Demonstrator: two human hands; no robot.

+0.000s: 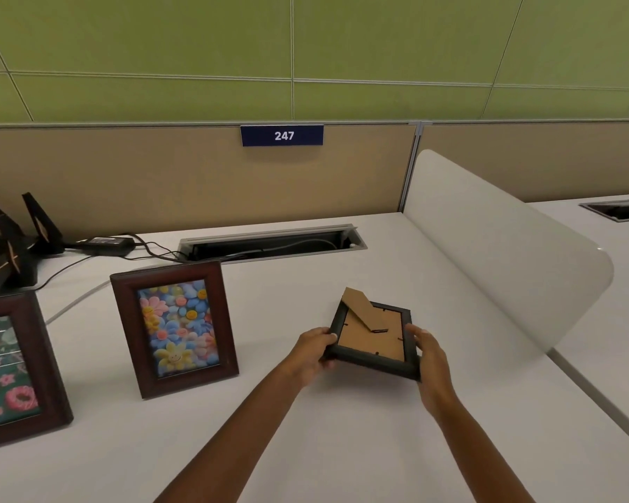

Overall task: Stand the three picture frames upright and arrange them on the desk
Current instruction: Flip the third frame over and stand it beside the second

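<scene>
Cardboard backing faces up on the small black frame point(373, 339), clasped at its sides by left hand point(315, 352) and right hand point(427, 352), easel stand reachable; two brown frames stand left of this grip on the counter point(305, 430).

Both bare forearms reach forward from the bottom edge, converging. Left hand point(315, 348) is curled, fingers closed on the left side of the small black frame point(373, 339), thumb on top. Right hand point(429, 352) clamps its right side, fingers wrapped over the edge. Wrists roughly level, frame held tilted.
</scene>
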